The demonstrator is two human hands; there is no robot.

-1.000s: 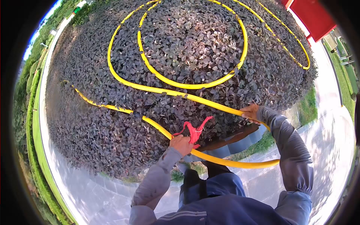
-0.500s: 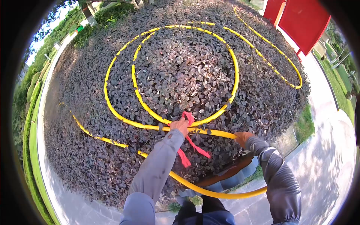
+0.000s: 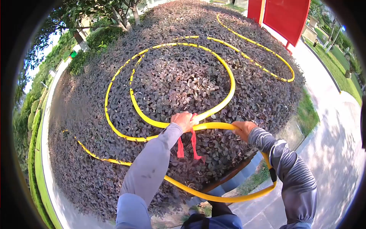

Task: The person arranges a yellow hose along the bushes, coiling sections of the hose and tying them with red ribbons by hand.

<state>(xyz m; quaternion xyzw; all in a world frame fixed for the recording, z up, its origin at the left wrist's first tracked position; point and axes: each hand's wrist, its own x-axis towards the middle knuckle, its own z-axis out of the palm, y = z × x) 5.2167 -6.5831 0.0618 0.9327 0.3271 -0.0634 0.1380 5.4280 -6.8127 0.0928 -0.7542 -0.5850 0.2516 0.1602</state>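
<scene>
A yellow hose lies in loops over a bush with dark purple leaves. My left hand is closed round the hose at the front of the inner loop, where two runs come close together. Red ribbon comes out from under that hand, and its two ends hang over the leaves. To the right, my right hand grips the outer run of the hose. From there the hose bends down past my right forearm, shows a black section, and curves back left below my arms.
A red board on posts stands at the back right. Paving runs along the right side, with grass beside it. A corrugated metal edge is at the bush's front. Trees rise at the back left.
My left hand has let go of the lower hose run and moved up and forward to the inner loop, taking the red ribbon along. The right hand stays on the hose, and the view has tilted up.
</scene>
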